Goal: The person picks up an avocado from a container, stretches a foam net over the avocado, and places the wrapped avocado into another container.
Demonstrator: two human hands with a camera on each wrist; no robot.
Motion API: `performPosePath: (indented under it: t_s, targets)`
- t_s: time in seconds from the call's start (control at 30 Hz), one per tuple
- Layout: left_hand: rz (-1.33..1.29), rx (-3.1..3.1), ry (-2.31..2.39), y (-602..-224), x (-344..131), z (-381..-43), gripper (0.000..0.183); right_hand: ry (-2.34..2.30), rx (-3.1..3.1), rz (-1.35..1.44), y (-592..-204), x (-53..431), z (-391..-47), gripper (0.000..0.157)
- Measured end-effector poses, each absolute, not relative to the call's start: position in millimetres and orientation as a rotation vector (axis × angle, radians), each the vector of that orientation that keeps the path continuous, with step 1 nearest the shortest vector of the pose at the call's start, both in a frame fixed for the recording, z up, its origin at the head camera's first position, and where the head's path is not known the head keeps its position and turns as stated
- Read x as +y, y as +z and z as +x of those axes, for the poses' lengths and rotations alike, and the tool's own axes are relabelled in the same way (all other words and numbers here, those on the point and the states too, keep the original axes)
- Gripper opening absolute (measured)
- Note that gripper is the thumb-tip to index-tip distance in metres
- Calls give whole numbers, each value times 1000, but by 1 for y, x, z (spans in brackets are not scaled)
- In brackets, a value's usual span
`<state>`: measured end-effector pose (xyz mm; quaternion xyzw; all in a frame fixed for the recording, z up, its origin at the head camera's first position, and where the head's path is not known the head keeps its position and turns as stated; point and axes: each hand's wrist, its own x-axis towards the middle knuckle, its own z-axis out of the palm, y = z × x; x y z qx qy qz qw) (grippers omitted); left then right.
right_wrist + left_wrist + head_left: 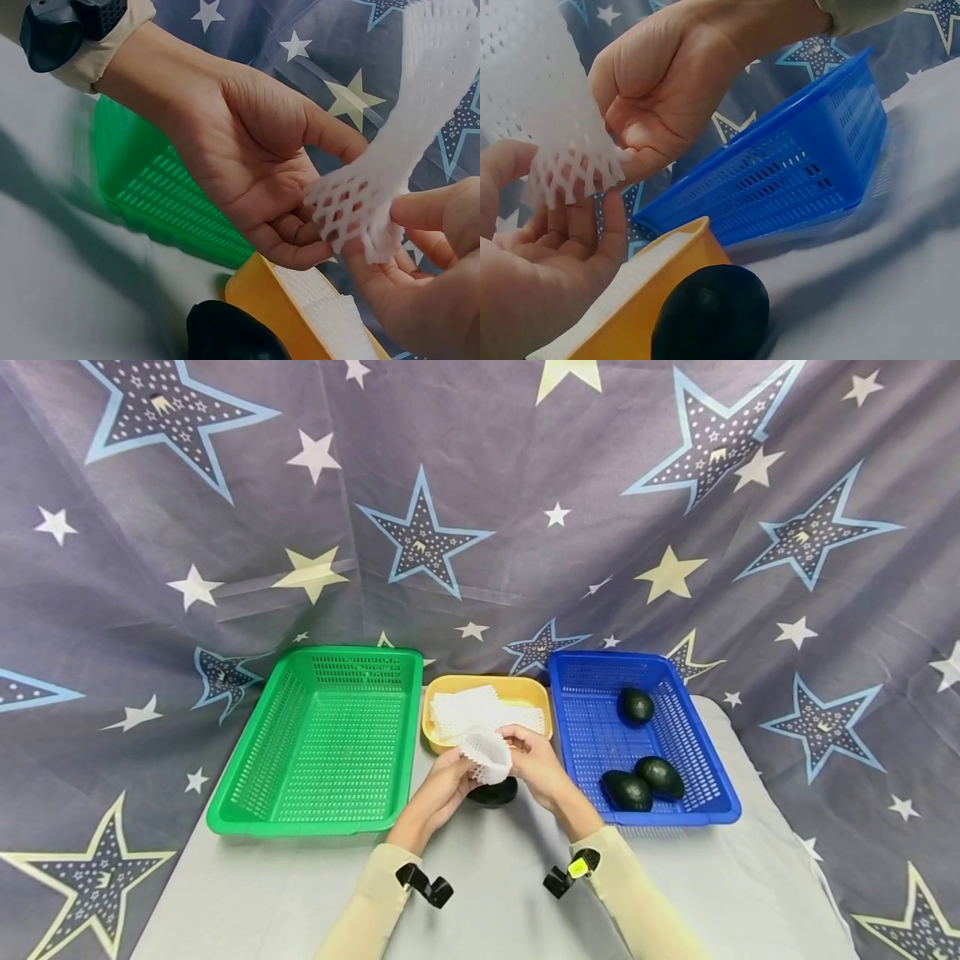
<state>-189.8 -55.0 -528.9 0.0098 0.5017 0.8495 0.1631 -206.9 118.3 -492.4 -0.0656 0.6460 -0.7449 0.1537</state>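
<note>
A white foam net sleeve [487, 757] is held up between both hands, its mouth spread toward the head view. My left hand [441, 787] pinches one side of its rim with thumb and fingers. On the opposite side my right hand [537, 763] grips the rim; the right wrist view shows that thumb [420, 212] pressed on the mesh. The lattice edge [577, 176] fans out over the fingers in the left wrist view. Below the hands a dark green avocado [495, 792] lies on the table, partly hidden by the sleeve and left hand.
Behind the hands stands a yellow tray [543, 693] with more white foam sleeves [467, 706]. A green basket [217, 810] is at the left with bare mesh showing inside. The blue basket [723, 810] at the right holds three avocados [637, 705]. A star-patterned cloth hangs behind.
</note>
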Motion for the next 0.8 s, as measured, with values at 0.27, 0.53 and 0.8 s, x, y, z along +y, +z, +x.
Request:
performPosePath:
  t_s: [0.27, 0.53, 0.8]
  targets:
    - [-50, 1497, 2482, -527, -54, -189, 31, -2118, 1623, -177, -492, 118, -208, 14]
    - [-154, 1552, 2470, -530, -54, -183, 35, -2204, 1661, -70, -495, 116, -209, 18]
    - [-443, 1618, 2469, -547, -54, -172, 41, -2066, 2061, -34, -509, 105, -214, 13]
